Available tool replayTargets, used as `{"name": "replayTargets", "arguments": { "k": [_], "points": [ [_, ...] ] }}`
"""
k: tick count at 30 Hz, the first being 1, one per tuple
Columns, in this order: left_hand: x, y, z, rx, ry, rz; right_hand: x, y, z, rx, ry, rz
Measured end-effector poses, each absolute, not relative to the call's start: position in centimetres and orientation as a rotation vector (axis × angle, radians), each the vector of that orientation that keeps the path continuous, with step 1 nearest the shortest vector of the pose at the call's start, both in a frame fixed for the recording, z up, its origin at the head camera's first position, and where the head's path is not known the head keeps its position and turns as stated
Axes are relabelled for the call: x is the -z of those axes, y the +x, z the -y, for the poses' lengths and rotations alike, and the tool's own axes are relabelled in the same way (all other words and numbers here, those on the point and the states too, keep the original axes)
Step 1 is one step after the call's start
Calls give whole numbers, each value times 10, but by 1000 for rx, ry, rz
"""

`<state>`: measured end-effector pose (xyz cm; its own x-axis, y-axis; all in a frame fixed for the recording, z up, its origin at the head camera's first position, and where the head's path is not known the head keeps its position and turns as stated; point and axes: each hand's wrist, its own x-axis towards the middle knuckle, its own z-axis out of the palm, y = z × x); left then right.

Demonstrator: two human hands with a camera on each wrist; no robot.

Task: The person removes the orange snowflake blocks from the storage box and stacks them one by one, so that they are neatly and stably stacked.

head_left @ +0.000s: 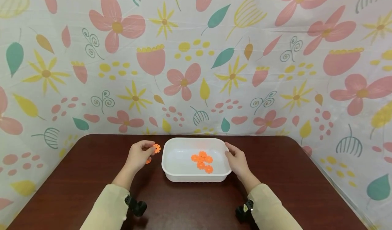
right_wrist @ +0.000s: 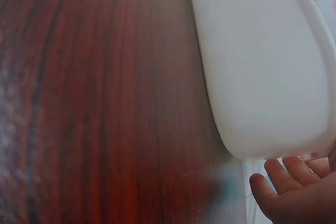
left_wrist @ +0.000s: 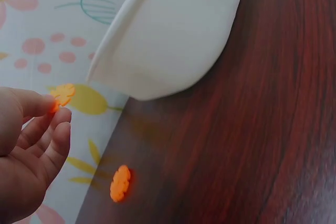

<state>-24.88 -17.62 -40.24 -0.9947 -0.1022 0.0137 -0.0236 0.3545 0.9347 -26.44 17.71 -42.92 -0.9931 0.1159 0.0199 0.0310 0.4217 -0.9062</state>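
Orange notched plastic disc (head_left: 157, 148) was gripped by left hand (head_left: 137, 157); white oblong plastic tray (head_left: 196, 178), at right edge, by right hand (head_left: 238, 161).

I stand or sit at what looks like a small recording corner, though I cannot tell whether it belongs to a home, an office or a lab. A creased backdrop (head_left: 190, 114) printed with pink flowers and yellow and teal leaves hangs right behind my dark wood-grain table (head_left: 190, 206), and small black cameras (head_left: 136, 206) sit at both my wrists.
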Motion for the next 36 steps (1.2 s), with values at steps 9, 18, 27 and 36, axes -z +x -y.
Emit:
{"name": "replayTargets", "arguments": {
  "k": [9, 18, 27, 36],
  "points": [
    [413, -248, 192, 1599, 126, 2584, 427, -263, -178, -1636, -146, 2592],
    [417, -250, 202, 1600, 213, 2625, 427, -265, -177, -1633, -149, 2593],
    [426, -250, 208, 1600, 254, 2690, 429, -265, -176, -1628, -156, 2593],
    [433, -249, 210, 1607, 301, 2696, 428, -265, -175, -1625, -157, 2597]
  ]
}}
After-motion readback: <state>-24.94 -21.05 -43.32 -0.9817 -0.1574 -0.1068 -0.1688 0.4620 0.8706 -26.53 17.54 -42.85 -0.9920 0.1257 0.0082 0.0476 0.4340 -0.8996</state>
